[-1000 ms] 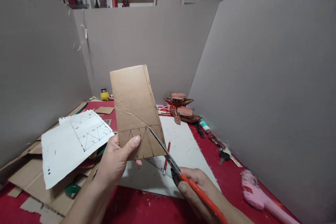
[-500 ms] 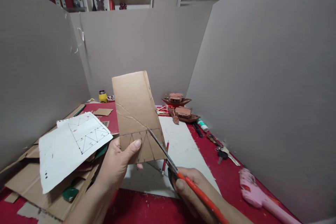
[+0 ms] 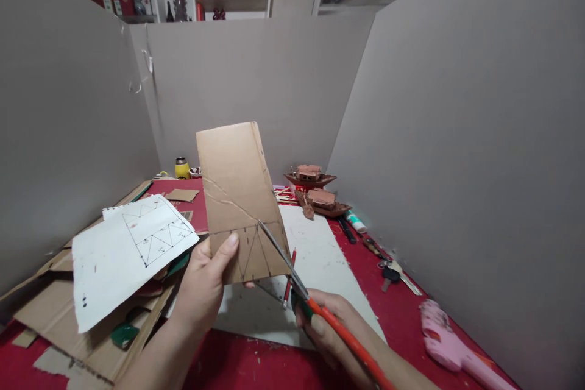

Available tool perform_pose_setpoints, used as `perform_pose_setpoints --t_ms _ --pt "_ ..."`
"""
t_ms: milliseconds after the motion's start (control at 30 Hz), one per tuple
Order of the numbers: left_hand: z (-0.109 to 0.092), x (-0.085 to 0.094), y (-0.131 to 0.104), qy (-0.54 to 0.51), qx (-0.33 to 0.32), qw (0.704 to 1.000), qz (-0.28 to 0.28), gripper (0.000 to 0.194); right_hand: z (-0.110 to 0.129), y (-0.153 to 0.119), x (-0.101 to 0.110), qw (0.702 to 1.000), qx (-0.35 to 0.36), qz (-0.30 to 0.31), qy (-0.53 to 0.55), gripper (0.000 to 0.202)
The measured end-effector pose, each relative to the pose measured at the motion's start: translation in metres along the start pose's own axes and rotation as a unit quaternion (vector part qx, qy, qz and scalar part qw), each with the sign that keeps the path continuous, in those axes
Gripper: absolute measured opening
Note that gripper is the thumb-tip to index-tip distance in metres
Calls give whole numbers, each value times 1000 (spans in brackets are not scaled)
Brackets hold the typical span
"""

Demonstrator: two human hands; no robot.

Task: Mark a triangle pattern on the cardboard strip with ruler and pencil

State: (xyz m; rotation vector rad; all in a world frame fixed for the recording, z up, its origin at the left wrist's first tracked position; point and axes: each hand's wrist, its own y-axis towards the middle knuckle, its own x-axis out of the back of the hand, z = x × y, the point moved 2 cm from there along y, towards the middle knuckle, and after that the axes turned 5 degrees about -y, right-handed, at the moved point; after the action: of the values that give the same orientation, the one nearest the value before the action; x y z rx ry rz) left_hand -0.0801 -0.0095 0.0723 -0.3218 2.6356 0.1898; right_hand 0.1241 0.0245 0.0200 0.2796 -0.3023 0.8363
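My left hand (image 3: 205, 274) grips the lower left of a tall cardboard piece (image 3: 235, 170), thumb on its front. Pencilled triangles and a line run across the cardboard's lower part, and a crease slants above them. In my right hand (image 3: 333, 323) are scissors (image 3: 299, 286) with an orange-red handle. One blade lies over the front of the cardboard, its tip near the drawn line; the other is mostly hidden behind. A red pencil (image 3: 287, 286) rests on the white sheet (image 3: 320, 262) beyond the scissors.
At left, a paper with a truss drawing (image 3: 123, 262) lies over cardboard scraps (image 3: 59, 317). Two model boats (image 3: 322, 200) stand at the back. Along the right are keys (image 3: 393, 274) and a pink glue gun (image 3: 445, 338). Grey panels (image 3: 466, 122) enclose the red table (image 3: 247, 365).
My left thumb has shifted slightly left and up on the cardboard, showing more of the drawn lines. The scissors stay almost unchanged against the cardboard, and the view has shifted slightly.
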Motion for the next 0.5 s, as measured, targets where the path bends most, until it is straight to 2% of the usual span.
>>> perform_pose_setpoints --t_ms 67,133,300,400,500 --pt "1 -1 1 -38 -13 999 5 40 -2 0 -1 1000 13 14 0 58" --pt "0 1 2 -59 -36 997 -14 41 -4 -1 -3 1000 17 20 8 60" --pt "-7 7 5 -81 -91 982 -145 43 -16 -2 -12 1000 1 -8 23 62" --pt "-10 7 5 -110 -115 977 -140 39 -17 1 -17 1000 18 -9 -3 64" --pt "-9 5 4 -109 -108 980 -125 41 -10 3 -18 997 51 -3 -52 64"
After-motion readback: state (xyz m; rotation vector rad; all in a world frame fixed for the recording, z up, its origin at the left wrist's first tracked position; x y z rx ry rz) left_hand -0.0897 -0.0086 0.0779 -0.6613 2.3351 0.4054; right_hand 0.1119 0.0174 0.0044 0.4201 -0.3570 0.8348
